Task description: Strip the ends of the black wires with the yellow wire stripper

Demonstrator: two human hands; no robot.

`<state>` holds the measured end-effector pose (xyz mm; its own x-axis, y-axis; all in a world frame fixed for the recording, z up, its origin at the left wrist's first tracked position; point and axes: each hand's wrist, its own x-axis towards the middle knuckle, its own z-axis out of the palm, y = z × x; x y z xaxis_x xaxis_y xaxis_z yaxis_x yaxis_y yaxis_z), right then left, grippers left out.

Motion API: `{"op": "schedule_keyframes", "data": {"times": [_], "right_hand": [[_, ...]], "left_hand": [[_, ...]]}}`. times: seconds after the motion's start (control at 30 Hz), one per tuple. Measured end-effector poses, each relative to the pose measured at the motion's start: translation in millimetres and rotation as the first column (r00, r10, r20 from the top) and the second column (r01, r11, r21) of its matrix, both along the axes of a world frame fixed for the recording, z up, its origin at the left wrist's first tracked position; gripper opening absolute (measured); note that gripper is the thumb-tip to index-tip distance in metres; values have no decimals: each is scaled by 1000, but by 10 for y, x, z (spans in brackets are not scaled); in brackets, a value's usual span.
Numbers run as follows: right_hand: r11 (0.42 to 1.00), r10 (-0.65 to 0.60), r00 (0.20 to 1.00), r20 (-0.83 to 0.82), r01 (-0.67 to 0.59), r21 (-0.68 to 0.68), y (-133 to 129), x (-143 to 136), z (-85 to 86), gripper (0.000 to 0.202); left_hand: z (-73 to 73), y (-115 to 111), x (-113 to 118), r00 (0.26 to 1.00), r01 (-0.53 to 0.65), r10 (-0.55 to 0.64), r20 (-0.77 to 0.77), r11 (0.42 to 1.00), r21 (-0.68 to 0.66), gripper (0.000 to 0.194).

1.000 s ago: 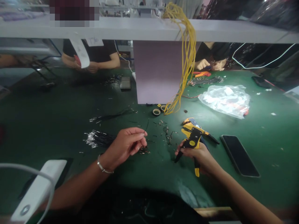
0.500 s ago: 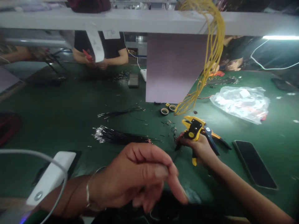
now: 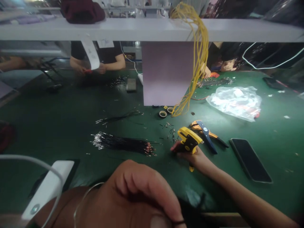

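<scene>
My left hand point(image 3: 140, 193) is close in front of the camera, its fingers curled into a pinch and partly cut off by the lower edge. A thin black wire point(image 3: 178, 222) shows at its fingertips. My right hand point(image 3: 198, 160) is closed around a yellow and black wire stripper point(image 3: 190, 141), held above the table with its head upward. Left of the stripper lies a bundle of black wires point(image 3: 123, 143) with silvery ends on the left and bare copper ends on the right. Behind it are several looser black wires point(image 3: 118, 117).
Orange and blue pliers point(image 3: 206, 133) and a phone point(image 3: 251, 160) lie to the right on the green table point(image 3: 78, 126). Tape rolls point(image 3: 162, 114), wire scraps point(image 3: 171, 131), a plastic bag point(image 3: 234, 103) and hanging yellow wires point(image 3: 198, 60) are farther back. A white device point(image 3: 51, 186) stands left. Co-workers sit opposite.
My left hand has come lower and nearer the camera, and a thin black wire now shows at its fingertips. The stripper in my right hand is slightly lower and more turned. The view has shifted.
</scene>
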<state>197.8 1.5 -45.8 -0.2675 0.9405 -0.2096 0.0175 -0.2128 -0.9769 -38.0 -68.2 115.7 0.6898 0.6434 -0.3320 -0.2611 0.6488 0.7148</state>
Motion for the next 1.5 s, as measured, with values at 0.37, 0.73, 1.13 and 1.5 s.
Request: {"op": "schedule_keyframes", "data": {"times": [0.37, 0.73, 1.13, 1.5], "right_hand": [[855, 345, 896, -280, -423, -299, -311, -81, 295, 20], [803, 446, 857, -259, -510, -307, -398, -187, 241, 22], [812, 455, 849, -269, -520, -267, -400, -212, 126, 16], [794, 493, 812, -312, -566, -221, -350, -186, 108, 16]], "left_hand": [[-907, 617, -90, 666, 117, 331, -669, 839, 531, 15], [-1071, 584, -125, 621, 423, 502, -602, 431, 797, 18], [-1068, 581, -143, 566, 536, 563, -602, 303, 788, 19], [-1014, 535, -90, 458, 651, 676, -578, 188, 735, 23]]}}
